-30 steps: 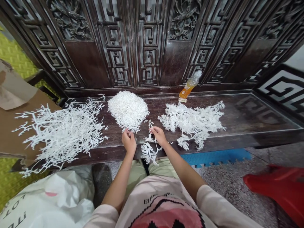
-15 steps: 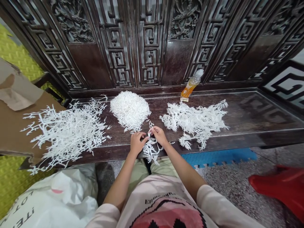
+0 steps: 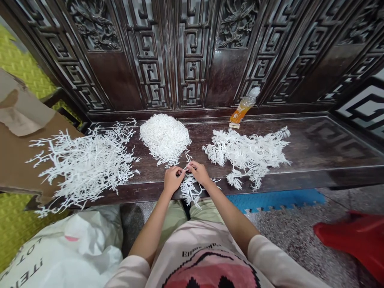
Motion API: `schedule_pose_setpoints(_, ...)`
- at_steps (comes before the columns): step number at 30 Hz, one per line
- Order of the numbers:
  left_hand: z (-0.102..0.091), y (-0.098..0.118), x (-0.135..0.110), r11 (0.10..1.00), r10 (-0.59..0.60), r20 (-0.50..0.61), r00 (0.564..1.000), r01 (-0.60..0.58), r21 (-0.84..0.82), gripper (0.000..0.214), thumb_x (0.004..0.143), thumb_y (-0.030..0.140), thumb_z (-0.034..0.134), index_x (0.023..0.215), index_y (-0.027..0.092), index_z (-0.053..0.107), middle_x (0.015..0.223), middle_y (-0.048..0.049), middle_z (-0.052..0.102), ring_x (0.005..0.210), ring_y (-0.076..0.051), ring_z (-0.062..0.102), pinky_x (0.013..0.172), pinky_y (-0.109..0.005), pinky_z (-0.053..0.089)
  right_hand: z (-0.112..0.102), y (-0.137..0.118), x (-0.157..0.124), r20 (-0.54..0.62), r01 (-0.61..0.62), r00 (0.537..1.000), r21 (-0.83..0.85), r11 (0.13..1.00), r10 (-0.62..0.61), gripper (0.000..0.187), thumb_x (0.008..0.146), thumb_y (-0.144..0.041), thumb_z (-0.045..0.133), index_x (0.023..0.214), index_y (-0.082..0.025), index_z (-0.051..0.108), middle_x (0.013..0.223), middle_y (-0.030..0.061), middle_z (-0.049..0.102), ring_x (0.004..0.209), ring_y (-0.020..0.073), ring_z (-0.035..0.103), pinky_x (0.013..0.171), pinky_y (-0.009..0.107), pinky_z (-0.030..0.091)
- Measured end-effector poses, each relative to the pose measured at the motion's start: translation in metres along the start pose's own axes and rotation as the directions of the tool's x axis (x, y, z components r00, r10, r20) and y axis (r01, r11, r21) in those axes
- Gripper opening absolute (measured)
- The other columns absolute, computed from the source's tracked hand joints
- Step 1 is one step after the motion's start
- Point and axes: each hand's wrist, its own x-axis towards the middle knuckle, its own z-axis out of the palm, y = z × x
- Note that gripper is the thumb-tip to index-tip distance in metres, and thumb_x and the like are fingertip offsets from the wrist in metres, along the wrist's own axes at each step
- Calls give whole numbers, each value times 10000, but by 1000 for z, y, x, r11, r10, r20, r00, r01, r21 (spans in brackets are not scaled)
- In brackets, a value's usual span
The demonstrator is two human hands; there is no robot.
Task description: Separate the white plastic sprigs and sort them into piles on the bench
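Both my hands meet at the front of a dark wooden bench, over a small white branching sprig [image 3: 189, 189] of thin, coral-like plastic. My left hand [image 3: 172, 180] pinches a thin stem of the sprig with its fingertips. My right hand [image 3: 199, 173] pinches the same stem or one beside it, close to my left fingers. Just behind my hands lies a dense rounded heap of fine white pieces [image 3: 165, 139]. Looser piles of white branches lie to the left [image 3: 84, 166] and right [image 3: 246, 154].
The bench top [image 3: 318, 144] runs before a carved dark wood panel [image 3: 192, 52]. An orange drink bottle [image 3: 243, 108] stands at its back. Cardboard [image 3: 21, 156] lies under the left pile. Below are a white sack [image 3: 72, 256], blue foam mat [image 3: 276, 200] and red plastic object [image 3: 354, 244].
My left hand has moved right from beside the heap to the sprig, next to my right hand. Over the last half second the hands have barely moved, and the view has shifted slightly.
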Motion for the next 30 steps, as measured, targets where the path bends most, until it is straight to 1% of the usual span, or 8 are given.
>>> schedule_pose_setpoints(3, 1, 0, 0, 1000, -12, -32, 999, 12, -16, 160, 753, 306, 472, 678, 199, 563, 650, 4, 555, 628, -118, 493, 652, -259, 366, 0, -1, -1, -6, 4, 1000, 19, 1000, -4, 217, 780, -387, 437, 778, -192, 532, 684, 2, 602, 644, 131, 563, 647, 234, 417)
schedule_pose_setpoints(8, -1, 0, -1, 999, -12, -50, 999, 10, -35, 124, 746, 261, 469, 697, 196, 563, 677, 5, 572, 632, -116, 501, 652, -257, 370, 0, -2, -1, 13, 71, 997, -6, 997, -71, 174, 721, -325, 509, 811, -179, 537, 734, 10, 590, 699, 133, 547, 684, 241, 408)
schedule_pose_setpoints(13, -1, -2, -2, 998, 11, -39, 999, -13, -60, 159, 776, 240, 425, 743, 201, 575, 736, -7, 594, 689, -133, 523, 671, -265, 372, 0, -1, 0, 40, 48, 998, 22, 999, -49, 142, 702, -286, 523, 786, -172, 526, 696, -3, 582, 690, 130, 552, 703, 249, 407)
schedule_pose_setpoints(19, 0, -6, -2, 998, -4, -18, 1000, 3, -56, 182, 795, 266, 411, 768, 195, 577, 777, -15, 604, 716, -140, 527, 695, -270, 371, -1, 1, 0, 44, 12, 999, 64, 998, -15, 117, 717, -283, 516, 775, -182, 502, 663, -9, 610, 687, 136, 582, 724, 265, 414)
schedule_pose_setpoints(23, -1, -5, -1, 999, 0, -7, 1000, 0, -52, 256, 827, 320, 361, 756, 199, 575, 775, -14, 603, 737, -141, 527, 710, -269, 367, -1, 2, 0, 64, 7, 998, 71, 997, -12, 115, 713, -288, 524, 754, -181, 518, 680, -2, 616, 687, 139, 589, 707, 261, 421)
schedule_pose_setpoints(26, -1, -2, 0, 1000, -23, 4, 1000, 23, -13, 252, 807, 381, 402, 772, 202, 576, 743, -8, 595, 703, -139, 523, 703, -273, 365, 0, 2, 1, 46, 16, 999, 52, 999, -19, 116, 704, -284, 535, 744, -176, 541, 716, 7, 614, 693, 137, 584, 696, 254, 421)
schedule_pose_setpoints(30, -1, -1, 2, 999, -36, 16, 999, 36, 29, 215, 791, 373, 435, 814, 208, 571, 755, -3, 599, 684, -136, 528, 707, -283, 363, 1, 2, 1, 42, 15, 999, 24, 1000, -16, 125, 710, -287, 534, 757, -173, 556, 733, 12, 614, 698, 135, 577, 697, 252, 419)
